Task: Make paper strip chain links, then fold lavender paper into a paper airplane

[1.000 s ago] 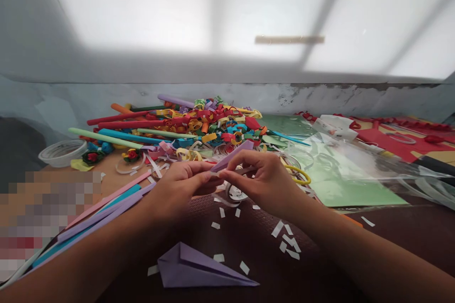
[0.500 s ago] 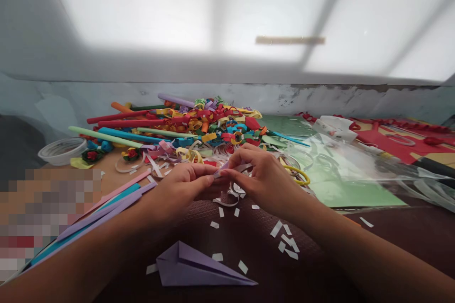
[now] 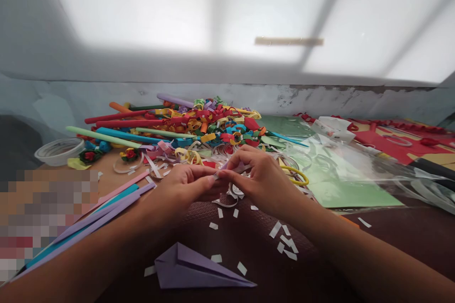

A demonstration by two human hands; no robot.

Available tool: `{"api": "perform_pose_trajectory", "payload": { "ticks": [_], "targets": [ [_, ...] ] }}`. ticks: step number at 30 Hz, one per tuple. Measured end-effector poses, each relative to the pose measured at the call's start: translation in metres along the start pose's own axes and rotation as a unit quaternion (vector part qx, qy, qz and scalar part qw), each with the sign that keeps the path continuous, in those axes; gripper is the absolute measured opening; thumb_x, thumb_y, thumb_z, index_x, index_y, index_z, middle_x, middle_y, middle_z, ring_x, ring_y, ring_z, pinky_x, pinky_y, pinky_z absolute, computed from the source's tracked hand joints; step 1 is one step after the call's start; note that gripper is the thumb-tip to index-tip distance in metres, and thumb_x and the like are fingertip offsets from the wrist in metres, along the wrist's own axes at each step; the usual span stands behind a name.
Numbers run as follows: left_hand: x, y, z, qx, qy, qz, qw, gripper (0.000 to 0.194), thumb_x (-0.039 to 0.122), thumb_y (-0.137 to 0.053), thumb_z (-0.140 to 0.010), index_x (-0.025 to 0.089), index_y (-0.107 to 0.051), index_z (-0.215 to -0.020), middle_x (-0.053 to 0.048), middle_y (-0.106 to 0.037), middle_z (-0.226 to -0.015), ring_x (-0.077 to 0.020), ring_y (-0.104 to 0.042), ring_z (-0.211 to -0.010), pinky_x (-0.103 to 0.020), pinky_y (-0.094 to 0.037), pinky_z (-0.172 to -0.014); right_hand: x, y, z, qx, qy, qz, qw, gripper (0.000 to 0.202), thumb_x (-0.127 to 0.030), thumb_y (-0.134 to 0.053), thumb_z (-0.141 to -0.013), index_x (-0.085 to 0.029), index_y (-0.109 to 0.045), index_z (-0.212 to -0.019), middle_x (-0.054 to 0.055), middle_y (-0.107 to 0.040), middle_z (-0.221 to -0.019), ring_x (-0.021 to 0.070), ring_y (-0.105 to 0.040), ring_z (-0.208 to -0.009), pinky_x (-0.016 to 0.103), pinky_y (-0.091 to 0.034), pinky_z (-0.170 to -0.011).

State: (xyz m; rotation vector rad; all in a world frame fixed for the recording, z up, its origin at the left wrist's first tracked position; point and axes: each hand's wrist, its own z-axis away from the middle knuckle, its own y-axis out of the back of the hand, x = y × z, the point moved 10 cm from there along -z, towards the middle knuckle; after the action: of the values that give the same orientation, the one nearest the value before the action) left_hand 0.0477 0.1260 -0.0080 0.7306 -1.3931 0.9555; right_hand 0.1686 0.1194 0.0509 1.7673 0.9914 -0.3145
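Note:
Both hands meet over the dark brown surface, pinching a small piece of purple paper (image 3: 224,165) between them. My left hand (image 3: 190,182) is closed on its left end, thumb against forefinger. From the other side my right hand (image 3: 254,168) is closed on it, fingertips touching those of the left. Most of the paper is hidden by my fingers. Below them lies a folded purple paper piece (image 3: 202,267), pointed at its right end. White paper scraps (image 3: 284,241) are scattered on the surface around it.
Behind the hands is a heap of coloured paper chains and rolled tubes (image 3: 199,123). Tape rolls (image 3: 59,151) stand at the left, beside purple and blue paper strips (image 3: 106,210). Green sheets (image 3: 355,194), partly under clear plastic, and red paper (image 3: 401,139) lie at the right.
My right fingertips have shifted slightly left and down against the left thumb, covering more of the purple paper. The white strip end near the right fingers no longer shows. The view has moved a little.

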Motion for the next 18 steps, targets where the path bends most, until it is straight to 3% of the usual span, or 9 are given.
{"api": "perform_pose_trajectory", "payload": {
  "ticks": [3,8,18],
  "targets": [
    [0.008,0.005,0.002,0.046,-0.010,-0.073,0.996,0.025,0.042,-0.079,-0.077,0.018,-0.082,-0.086,-0.009,-0.081,-0.087,-0.0252,-0.076,-0.084,-0.034,-0.060,-0.081,-0.004,0.003,-0.001,-0.003,0.008,0.014,1.000,0.013,-0.025,-0.071,-0.090,-0.020,-0.070,-0.078,0.004,-0.069,-0.092,0.0205,-0.064,-0.089,0.035,-0.046,-0.078],
    [0.010,0.014,0.005,0.107,0.004,-0.096,0.990,0.019,0.038,-0.082,-0.073,0.020,-0.081,-0.077,-0.007,-0.081,-0.080,-0.0236,-0.076,-0.080,-0.031,-0.060,-0.077,-0.010,0.007,-0.002,-0.029,0.022,0.062,0.997,0.007,-0.026,-0.072,-0.091,-0.024,-0.077,-0.086,0.003,-0.073,-0.091,0.0224,-0.065,-0.094,0.038,-0.046,-0.084],
    [0.014,0.021,0.004,0.138,-0.018,-0.147,0.979,0.019,0.038,-0.081,-0.073,0.019,-0.078,-0.070,-0.008,-0.079,-0.072,-0.0245,-0.076,-0.074,-0.031,-0.059,-0.070,-0.007,0.010,-0.001,0.015,0.014,0.118,0.993,0.011,-0.029,-0.076,-0.088,-0.022,-0.074,-0.080,0.004,-0.075,-0.084,0.0248,-0.062,-0.089,0.038,-0.043,-0.080]
  ]
}}
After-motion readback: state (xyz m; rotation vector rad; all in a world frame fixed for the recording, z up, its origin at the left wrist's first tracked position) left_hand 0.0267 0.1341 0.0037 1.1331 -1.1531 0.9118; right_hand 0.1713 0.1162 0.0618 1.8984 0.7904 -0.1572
